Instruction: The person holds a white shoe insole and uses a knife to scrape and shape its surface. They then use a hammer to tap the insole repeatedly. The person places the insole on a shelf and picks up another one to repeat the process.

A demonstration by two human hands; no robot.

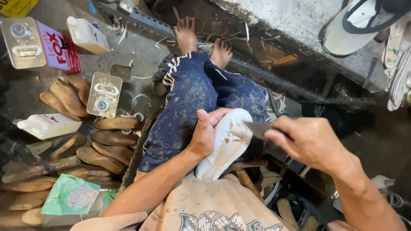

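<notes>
My left hand (204,132) grips a white shoe upper stretched over a wooden last (227,143), resting on my lap against my dark blue trousers (188,98). The white surface has brownish glue smears. My right hand (310,143) is closed around a dark flat-bladed tool (257,129) whose blade tip touches the right side of the white shoe. My bare feet (201,40) stretch out ahead on the dirty floor.
Several wooden shoe lasts (100,143) lie piled at the left. Two metal cans (104,95) (25,42), white plastic bottles (47,126) (87,35) and a green packet (70,196) sit among them. A metal angle frame (274,77) runs ahead. Sandal soles (364,25) lie at top right.
</notes>
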